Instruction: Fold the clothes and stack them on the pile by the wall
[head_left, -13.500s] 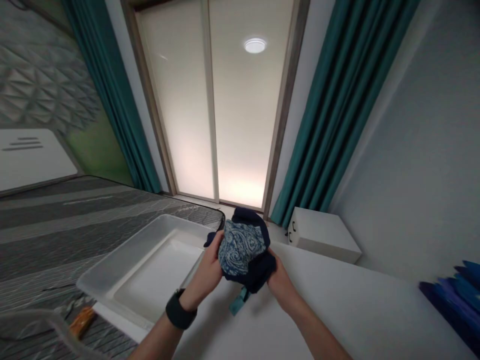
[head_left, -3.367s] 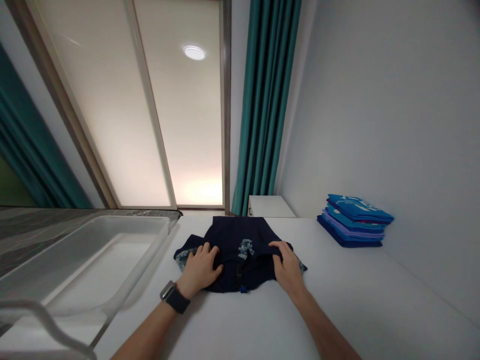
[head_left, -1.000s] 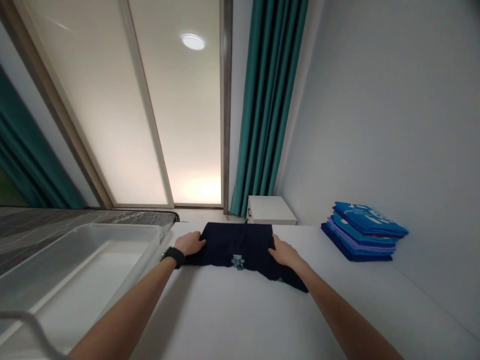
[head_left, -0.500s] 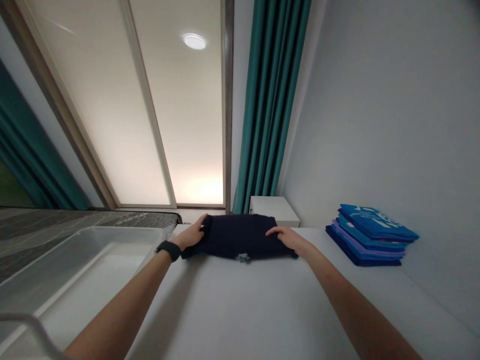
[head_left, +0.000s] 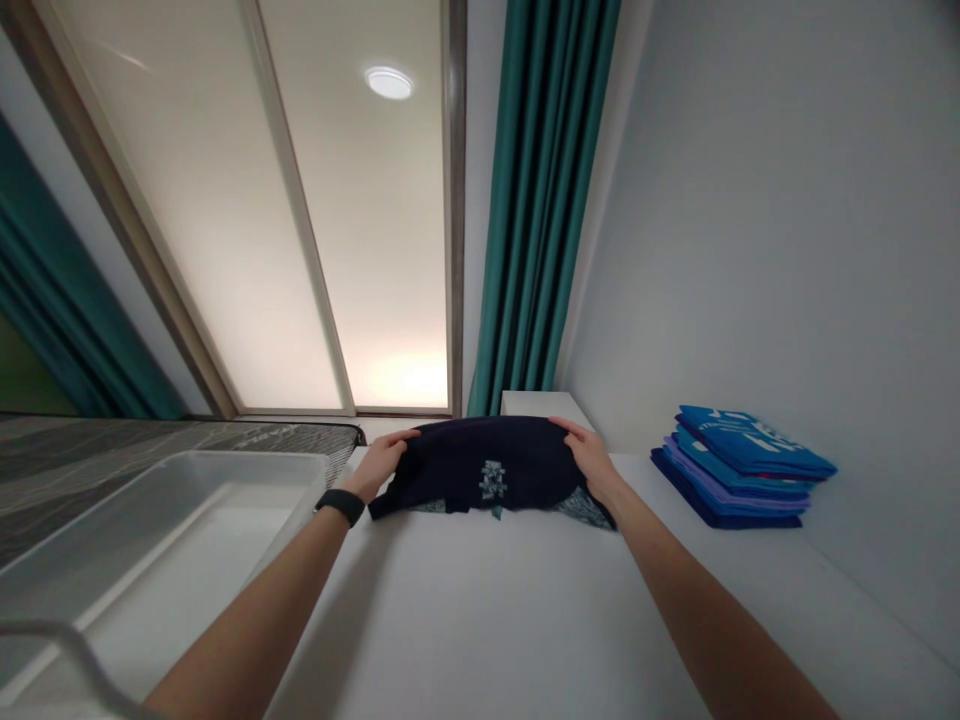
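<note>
A dark navy shirt (head_left: 442, 465) with a pale patterned print in its middle and patterned patches along its lower edge is held up at the far end of the white table (head_left: 480, 620). My left hand (head_left: 382, 462), with a black band on the wrist, pinches its upper left edge. On the opposite side, my right hand (head_left: 589, 458) grips the upper right edge, thumb and fingers closed on the cloth. The lower edge of the shirt hangs at or just above the tabletop; contact is hard to tell.
A stack of folded blue and purple clothes (head_left: 739, 470) lies at the right by the wall. To the left stands a translucent plastic bin (head_left: 255, 465). Behind the table are a white cabinet (head_left: 540, 403), a green curtain (head_left: 540, 200) and frosted sliding doors (head_left: 367, 250).
The shirt's top edge has risen slightly, and its print and patterned patches now show. My right hand has moved up to the shirt's upper right edge.
</note>
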